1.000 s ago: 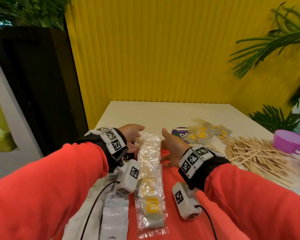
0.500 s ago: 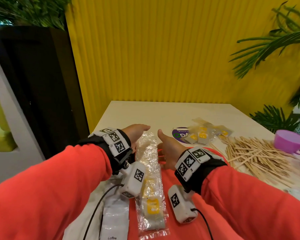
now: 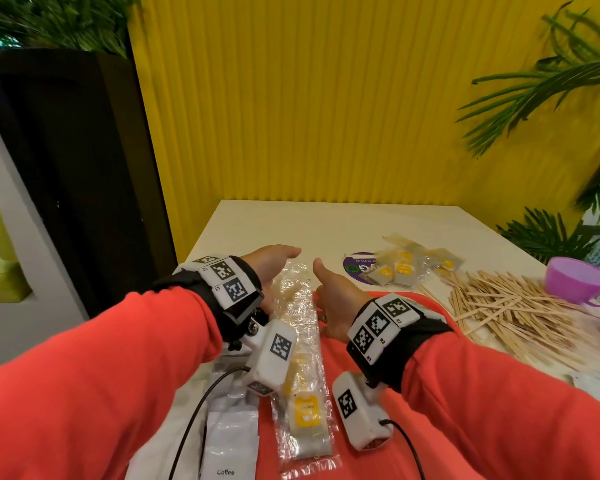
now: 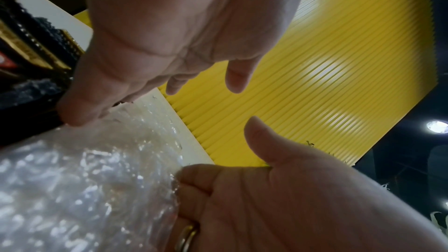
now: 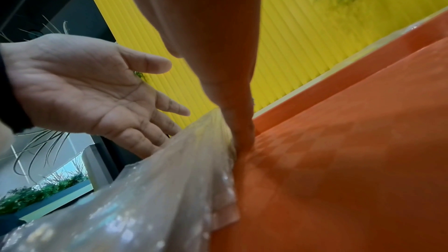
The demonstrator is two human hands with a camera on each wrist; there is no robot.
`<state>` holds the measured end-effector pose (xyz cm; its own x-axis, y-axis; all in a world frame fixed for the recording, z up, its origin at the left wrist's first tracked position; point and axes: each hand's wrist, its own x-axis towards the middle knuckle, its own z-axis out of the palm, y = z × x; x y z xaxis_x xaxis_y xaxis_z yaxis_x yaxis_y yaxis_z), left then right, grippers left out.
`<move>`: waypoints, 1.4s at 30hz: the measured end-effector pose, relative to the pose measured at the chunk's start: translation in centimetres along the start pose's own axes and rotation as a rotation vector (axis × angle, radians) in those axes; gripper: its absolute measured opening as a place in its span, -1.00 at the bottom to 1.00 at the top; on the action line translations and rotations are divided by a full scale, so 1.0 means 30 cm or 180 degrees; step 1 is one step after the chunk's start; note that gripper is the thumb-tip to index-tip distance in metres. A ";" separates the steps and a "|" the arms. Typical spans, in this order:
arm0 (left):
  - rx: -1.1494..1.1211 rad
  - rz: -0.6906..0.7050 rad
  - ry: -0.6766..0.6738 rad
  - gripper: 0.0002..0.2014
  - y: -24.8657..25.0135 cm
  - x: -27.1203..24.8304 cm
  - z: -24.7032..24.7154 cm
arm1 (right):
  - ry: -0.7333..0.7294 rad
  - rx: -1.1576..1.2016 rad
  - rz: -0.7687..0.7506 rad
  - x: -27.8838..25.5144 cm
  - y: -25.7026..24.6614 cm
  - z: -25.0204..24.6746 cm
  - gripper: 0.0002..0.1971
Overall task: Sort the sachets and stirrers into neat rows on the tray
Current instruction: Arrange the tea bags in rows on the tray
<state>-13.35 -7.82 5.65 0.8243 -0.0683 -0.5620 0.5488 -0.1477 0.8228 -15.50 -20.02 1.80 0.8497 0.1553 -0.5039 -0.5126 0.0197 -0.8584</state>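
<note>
A row of clear-wrapped sachets point(image 3: 300, 341) with yellow labels lies lengthwise on the orange tray point(image 3: 329, 358). My left hand point(image 3: 274, 268) stands on edge against the row's left side, palm point(image 5: 84, 87) open and fingers straight, touching the wrap point(image 5: 169, 179). On the row's right side my right hand point(image 3: 333, 299) stands on edge with the thumb up, its fingers point(image 5: 237, 122) pressing against the wrap point(image 4: 84, 179) down at the tray floor point(image 5: 351, 141). Neither hand holds anything. A white coffee sachet point(image 3: 229, 441) lies left of the row.
On the white table, loose yellow-label sachets point(image 3: 406, 268) lie partly over a purple round sticker point(image 3: 357, 265). A heap of wooden stirrers point(image 3: 510, 313) lies at the right, with purple cups point(image 3: 575, 278) beyond. A yellow ribbed wall backs the table.
Both hands have closed in slightly on the far end of the sachet row. The left thumb has stretched forward. The row itself has hardly moved.
</note>
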 end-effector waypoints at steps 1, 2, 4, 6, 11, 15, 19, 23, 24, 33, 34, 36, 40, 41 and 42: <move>-0.0004 -0.0022 -0.0033 -0.30 -0.003 -0.009 0.003 | -0.0078 -0.0046 0.0001 -0.006 0.003 0.004 -0.37; 0.0025 -0.0048 -0.0061 -0.32 -0.005 -0.015 0.008 | -0.0151 -0.0088 -0.0002 -0.008 0.008 0.005 -0.36; 0.0031 -0.0078 -0.0106 -0.35 -0.010 -0.026 0.011 | -0.0172 -0.0111 -0.0059 -0.017 0.011 0.014 -0.37; 0.0028 -0.0049 -0.0084 -0.32 -0.012 -0.026 0.006 | -0.0105 -0.0158 -0.0093 -0.018 0.016 0.016 -0.40; -0.0129 0.0058 0.0001 -0.30 -0.030 -0.056 -0.010 | 0.0096 0.0022 -0.0005 -0.025 0.023 0.018 -0.49; -0.0254 0.0165 -0.0034 -0.35 -0.062 -0.106 -0.003 | 0.0136 -0.0119 -0.0006 -0.019 0.039 0.012 -0.17; -0.0199 0.0187 -0.0160 -0.42 -0.102 -0.112 0.000 | -0.0048 -0.0186 -0.0074 -0.065 0.071 0.002 -0.33; -0.0088 0.0117 -0.0277 -0.48 -0.135 -0.111 0.011 | -0.0218 -0.0140 -0.0032 -0.147 0.071 0.039 -0.39; -0.0068 0.0138 -0.0274 -0.47 -0.137 -0.114 0.014 | -0.0236 -0.0200 -0.0071 -0.164 0.069 0.038 -0.40; -0.0138 0.0120 -0.0400 -0.12 -0.159 -0.147 0.022 | -0.0225 -0.0122 0.0078 -0.221 0.081 0.055 -0.45; -0.0127 0.0183 -0.0410 -0.20 -0.156 -0.146 0.019 | -0.0198 -0.0169 0.0093 -0.232 0.077 0.057 -0.47; -0.0125 0.0292 -0.0362 -0.18 -0.145 -0.177 0.012 | -0.0140 -0.0155 0.0205 -0.248 0.071 0.062 -0.46; 0.1320 0.0899 0.0037 -0.45 -0.146 -0.243 -0.004 | -0.0076 -0.0489 0.0372 -0.278 0.075 0.053 -0.17; 0.2053 0.1104 0.0105 -0.49 -0.150 -0.259 -0.009 | -0.0078 -0.0516 0.0377 -0.284 0.074 0.046 -0.17; 0.2765 0.1312 0.0115 -0.51 -0.154 -0.280 -0.010 | -0.0077 -0.0525 0.0407 -0.295 0.071 0.039 -0.17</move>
<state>-22.77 -6.26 6.60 0.9411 -0.2501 -0.2277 -0.0678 -0.7991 0.5973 -24.25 -20.20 4.53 0.7748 0.1699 -0.6089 -0.5872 -0.1634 -0.7928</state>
